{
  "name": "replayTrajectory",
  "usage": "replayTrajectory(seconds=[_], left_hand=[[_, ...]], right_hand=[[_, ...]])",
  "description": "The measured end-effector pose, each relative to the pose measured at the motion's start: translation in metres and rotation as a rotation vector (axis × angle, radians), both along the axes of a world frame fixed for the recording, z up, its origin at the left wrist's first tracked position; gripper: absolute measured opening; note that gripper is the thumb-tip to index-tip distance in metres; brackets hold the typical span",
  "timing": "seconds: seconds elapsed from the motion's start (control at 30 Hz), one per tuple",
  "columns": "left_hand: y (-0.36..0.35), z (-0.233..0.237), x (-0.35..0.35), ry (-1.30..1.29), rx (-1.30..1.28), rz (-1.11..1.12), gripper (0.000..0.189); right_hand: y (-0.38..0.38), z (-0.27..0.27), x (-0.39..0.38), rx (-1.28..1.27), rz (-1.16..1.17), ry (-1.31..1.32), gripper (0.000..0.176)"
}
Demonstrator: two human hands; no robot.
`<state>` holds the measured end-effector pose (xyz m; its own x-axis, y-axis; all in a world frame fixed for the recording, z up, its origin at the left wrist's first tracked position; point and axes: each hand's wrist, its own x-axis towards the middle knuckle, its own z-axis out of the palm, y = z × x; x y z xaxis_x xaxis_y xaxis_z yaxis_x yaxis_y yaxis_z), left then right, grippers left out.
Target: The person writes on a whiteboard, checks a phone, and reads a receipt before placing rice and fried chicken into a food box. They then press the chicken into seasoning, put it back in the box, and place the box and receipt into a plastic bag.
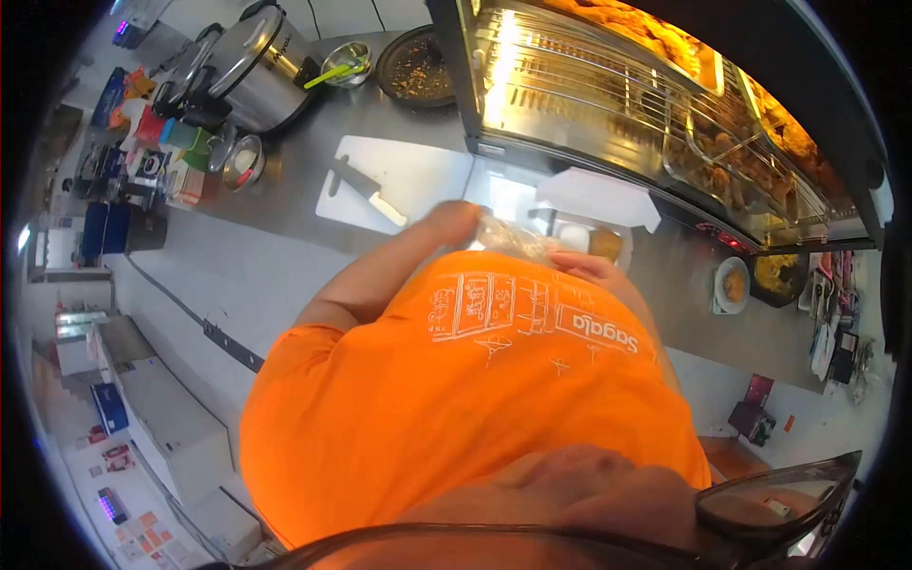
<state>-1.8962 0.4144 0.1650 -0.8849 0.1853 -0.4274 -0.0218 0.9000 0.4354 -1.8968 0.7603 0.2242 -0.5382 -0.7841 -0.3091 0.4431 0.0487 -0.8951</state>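
Note:
In the head view, a crumpled clear plastic bag (513,237) lies just in front of my orange shirt. My left hand (456,221) is closed around its left end. At the bag's right end is my right hand (581,266), its fingers touching the plastic and partly hidden by the shirt. Right behind them stands an open white takeaway box (600,201) holding a round white item (573,234) and a brown item (605,245). To the left, a knife (370,190) with a pale handle rests on a white cutting board (427,171).
A lit glass warming cabinet (579,114) with trays of fried food rises behind the box. Left on the steel counter stand a large silver cooker (261,71), metal bowls (244,161) and a dark round pan (418,66). A small plate of food (731,285) sits right.

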Motion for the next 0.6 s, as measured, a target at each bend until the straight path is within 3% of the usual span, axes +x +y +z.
replayTrajectory(seconds=[0.03, 0.07, 0.1, 0.17, 0.2, 0.23, 0.27, 0.33, 0.43, 0.53, 0.57, 0.6], left_hand=[[-0.057, -0.032, -0.011, 0.268, 0.06, -0.016, 0.023], [-0.117, -0.06, -0.03, 0.422, 0.123, 0.144, 0.016], [-0.155, -0.047, -0.048, 0.511, 0.118, 0.3, 0.019], [-0.209, 0.003, -0.096, 0.688, 0.081, 0.527, 0.024], [-0.23, 0.025, -0.117, 0.728, 0.077, 0.599, 0.027], [-0.246, 0.04, -0.146, 0.742, 0.07, 0.646, 0.03], [-0.257, 0.049, -0.177, 0.724, 0.061, 0.636, 0.033], [-0.297, 0.015, -0.259, 0.816, 0.056, 0.386, 0.049], [-0.28, -0.012, -0.318, 0.462, -0.163, 0.177, 0.067], [-0.244, -0.005, -0.308, 0.078, -0.399, 0.132, 0.08], [-0.239, -0.002, -0.307, 0.091, -0.338, 0.131, 0.084], [-0.239, 0.004, -0.307, 0.11, -0.276, 0.122, 0.088]], right_hand=[[0.008, 0.001, -0.006, -0.04, -0.136, 0.028, 0.039], [0.023, -0.026, -0.015, -0.05, -0.457, -0.01, 0.03], [0.032, -0.056, -0.025, -0.036, -0.734, 0.227, 0.025], [0.076, -0.132, -0.039, 0.582, -1.241, 0.381, 0.026], [0.097, -0.17, -0.041, 0.664, -1.19, 0.505, 0.036], [0.104, -0.187, -0.041, 0.713, -1.088, 0.283, 0.048], [0.079, -0.165, -0.028, 0.781, -1.099, 0.183, 0.059], [0.046, -0.151, -0.026, 0.777, -1.075, 0.098, 0.068], [0.036, -0.181, -0.027, 0.9, -1.043, 0.107, 0.071], [0.025, -0.213, -0.023, 1.146, -0.926, 0.23, 0.067], [0.03, -0.221, -0.026, 1.179, -0.837, 0.207, 0.065], [0.021, -0.214, -0.022, 1.114, -0.979, 0.285, 0.064]])
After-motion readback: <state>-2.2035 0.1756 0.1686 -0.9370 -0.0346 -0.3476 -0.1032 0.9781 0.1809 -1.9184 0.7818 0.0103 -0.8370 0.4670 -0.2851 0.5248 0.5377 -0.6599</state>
